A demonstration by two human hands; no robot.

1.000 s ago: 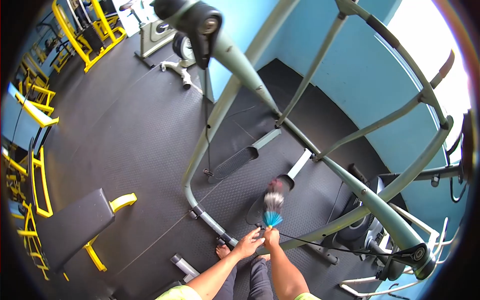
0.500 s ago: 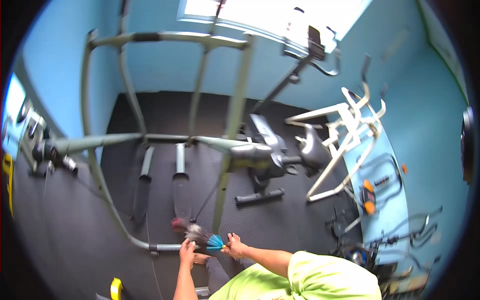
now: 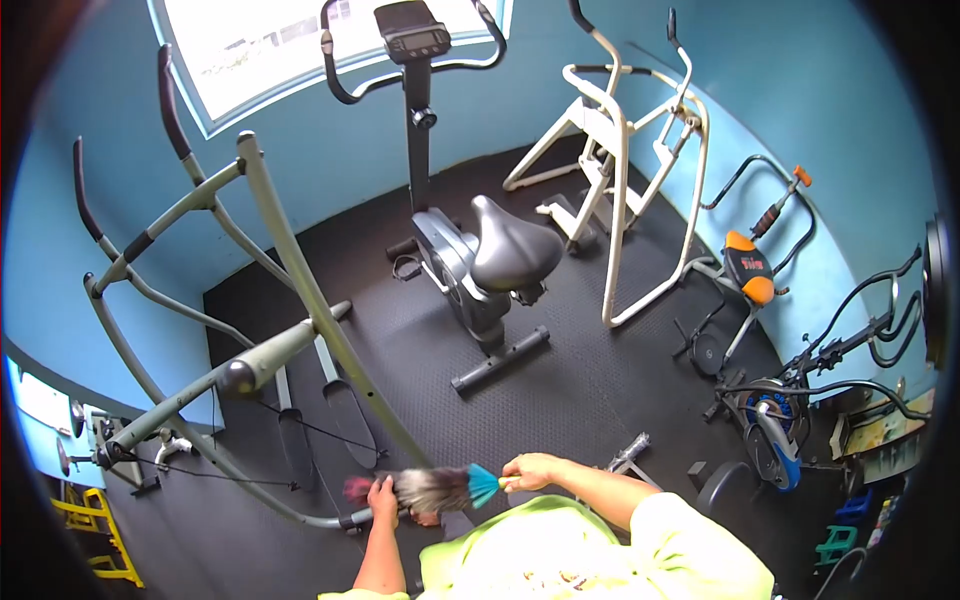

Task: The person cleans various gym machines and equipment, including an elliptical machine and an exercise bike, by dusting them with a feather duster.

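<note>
Grey elliptical trainer (image 3: 250, 330), left; no legible lettering. Black exercise bike (image 3: 480, 270), centre; console text unreadable. Feather duster (image 3: 430, 488), lying level over the trainer's base rail. Right hand (image 3: 530, 470) closed around its handle. Left hand (image 3: 383, 497) cupped against the plumes.

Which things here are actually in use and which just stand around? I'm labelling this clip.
In use:
right hand gripping the feather duster
left hand on the duster's feathers
grey elliptical trainer nearest the hands

Standing about:
exercise bike
white strider
ab roller
</note>
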